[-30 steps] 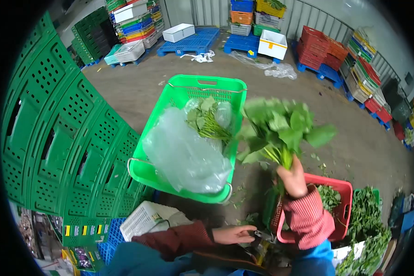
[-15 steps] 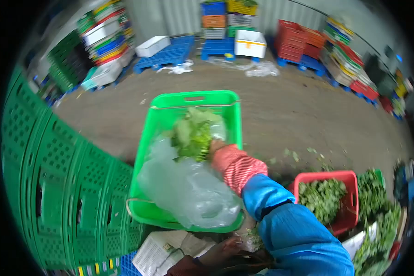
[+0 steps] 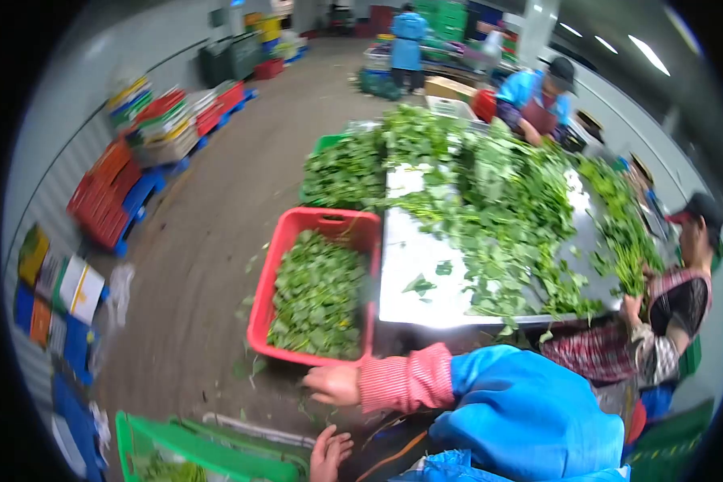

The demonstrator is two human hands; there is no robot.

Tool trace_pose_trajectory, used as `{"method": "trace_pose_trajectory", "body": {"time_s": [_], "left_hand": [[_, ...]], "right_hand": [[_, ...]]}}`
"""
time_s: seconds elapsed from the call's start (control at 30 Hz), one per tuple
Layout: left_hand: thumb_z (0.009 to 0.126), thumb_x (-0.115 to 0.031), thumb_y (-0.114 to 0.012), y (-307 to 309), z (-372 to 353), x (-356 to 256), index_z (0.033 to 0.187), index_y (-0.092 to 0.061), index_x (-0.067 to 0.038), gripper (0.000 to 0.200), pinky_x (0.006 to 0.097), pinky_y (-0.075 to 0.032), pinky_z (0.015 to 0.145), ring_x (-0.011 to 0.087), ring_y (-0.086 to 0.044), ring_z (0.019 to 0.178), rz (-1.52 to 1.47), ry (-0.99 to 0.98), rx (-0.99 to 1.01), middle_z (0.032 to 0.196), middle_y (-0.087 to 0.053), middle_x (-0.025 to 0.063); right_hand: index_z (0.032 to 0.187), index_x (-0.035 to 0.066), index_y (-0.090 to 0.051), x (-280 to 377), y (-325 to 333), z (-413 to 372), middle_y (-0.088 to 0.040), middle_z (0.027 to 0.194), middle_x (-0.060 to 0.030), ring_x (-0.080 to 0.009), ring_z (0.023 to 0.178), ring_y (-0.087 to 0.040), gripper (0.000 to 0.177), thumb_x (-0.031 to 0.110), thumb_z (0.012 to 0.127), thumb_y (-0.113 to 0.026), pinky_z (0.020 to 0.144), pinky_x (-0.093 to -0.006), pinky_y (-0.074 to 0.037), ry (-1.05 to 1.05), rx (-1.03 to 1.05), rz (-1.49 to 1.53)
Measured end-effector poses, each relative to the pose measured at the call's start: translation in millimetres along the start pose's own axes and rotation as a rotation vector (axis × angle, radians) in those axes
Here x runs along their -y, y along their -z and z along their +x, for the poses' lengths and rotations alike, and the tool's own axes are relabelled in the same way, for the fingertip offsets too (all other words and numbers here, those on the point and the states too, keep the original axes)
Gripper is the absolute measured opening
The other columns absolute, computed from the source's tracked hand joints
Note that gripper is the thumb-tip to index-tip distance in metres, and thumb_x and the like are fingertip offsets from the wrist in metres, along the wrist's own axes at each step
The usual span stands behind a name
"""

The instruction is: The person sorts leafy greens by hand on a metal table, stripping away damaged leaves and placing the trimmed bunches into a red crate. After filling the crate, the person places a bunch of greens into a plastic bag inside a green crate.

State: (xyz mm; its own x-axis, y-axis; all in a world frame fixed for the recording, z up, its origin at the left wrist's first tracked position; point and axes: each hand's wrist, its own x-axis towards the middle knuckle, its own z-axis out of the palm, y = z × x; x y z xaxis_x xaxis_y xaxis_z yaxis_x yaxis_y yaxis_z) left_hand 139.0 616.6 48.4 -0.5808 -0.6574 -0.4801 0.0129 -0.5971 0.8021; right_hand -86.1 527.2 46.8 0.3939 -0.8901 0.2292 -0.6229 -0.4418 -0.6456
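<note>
My right hand (image 3: 335, 384), in a pink striped cuff and blue sleeve, reaches left just below the red crate (image 3: 256, 329). Its fingers are loosely stretched and nothing shows in them. Lower down, my left hand (image 3: 330, 455) is partly in view, fingers apart and holding nothing, beside the green crate (image 3: 217, 455) at the bottom left. Inside that crate some leafy greens (image 3: 171, 469) show, mostly cut off by the frame's edge. Leafy stems (image 3: 317, 297) fill much of the red crate.
A metal table (image 3: 422, 293) heaped with loose greens (image 3: 506, 217) stands at the right. A person (image 3: 679, 297) handles stems at its near right corner; another person (image 3: 538, 100) works behind it, and a third (image 3: 410, 48) stands farther off. Stacked crates (image 3: 108, 193) on blue pallets line the left wall.
The view has swung right toward the table. My right hand, earlier at the greens in the green crate, is away from them and empty. The green crate now sits at the bottom left.
</note>
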Motion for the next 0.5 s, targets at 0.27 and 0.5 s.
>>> {"method": "trace_pose_trajectory", "body": {"time_s": [0.27,0.5], "left_hand": [[0.096,-0.024,-0.054,-171.3,143.7,-43.0,0.131,-0.046,-0.006,0.040,0.0256,-0.047,0.082,0.0128,-0.059,0.096,0.242,0.111,0.255,0.112,-0.061,0.0070],[0.095,-0.025,-0.055,-331.2,246.5,-28.4,0.130,-0.045,-0.001,0.043,0.0254,-0.047,0.081,0.0141,-0.059,0.097,0.495,0.235,0.593,0.110,-0.061,0.0069]], "right_hand": [[0.101,0.009,-0.060,-105.8,188.2,-210.1,-0.061,0.090,-0.0141,-0.0323,0.083,-0.061,0.022,0.022,0.083,-0.061,0.071,-0.0410,-0.050,-0.676,-0.476,-0.170],[0.089,0.006,-0.059,-193.4,317.8,-350.2,-0.060,0.082,-0.0136,-0.0326,0.078,-0.060,0.018,0.023,0.082,-0.060,0.066,-0.0421,-0.049,-0.818,-0.714,-0.371]]}}
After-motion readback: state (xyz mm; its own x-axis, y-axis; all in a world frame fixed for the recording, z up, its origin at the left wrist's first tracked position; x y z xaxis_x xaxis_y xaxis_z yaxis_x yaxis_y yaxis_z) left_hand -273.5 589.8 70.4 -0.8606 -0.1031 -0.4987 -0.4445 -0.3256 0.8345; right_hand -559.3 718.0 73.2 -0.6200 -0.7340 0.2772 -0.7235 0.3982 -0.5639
